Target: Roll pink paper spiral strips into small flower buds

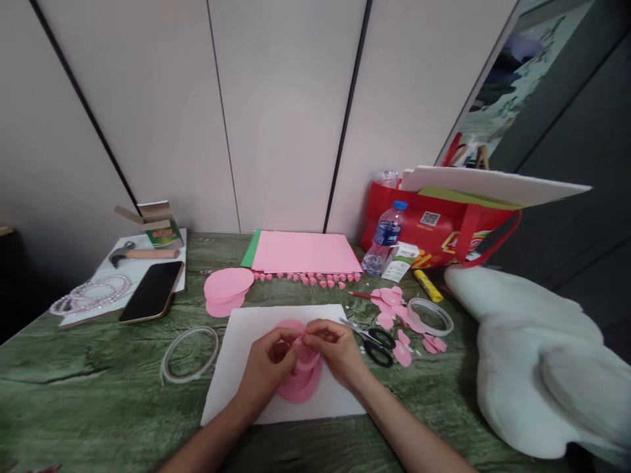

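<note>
Over a white sheet (pixel 231 374) my two hands meet around a small pink paper piece (pixel 306 355). The fingers of my left hand (pixel 269 364) are closed on its left edge. My right hand (pixel 338 348) pinches its top right side between thumb and fingertips. Beneath them lies a larger pink paper shape (pixel 299 392), partly hidden by the hands. Black-handled scissors (pixel 377 343) rest just right of my right hand, partly on the sheet's edge. Pink paper ovals (pixel 229 286) are stacked beyond the sheet at the left.
Tape rolls (pixel 190 355) flank the sheet. Behind are pink card (pixel 305 251) and small pink rolls (pixel 312 281). A phone (pixel 152 291), hammer (pixel 148 254) and beads (pixel 93 295) lie left. A bottle (pixel 384 240), red bag (pixel 444 223), glue stick (pixel 428 285) and white cushion (pixel 522 368) stand right.
</note>
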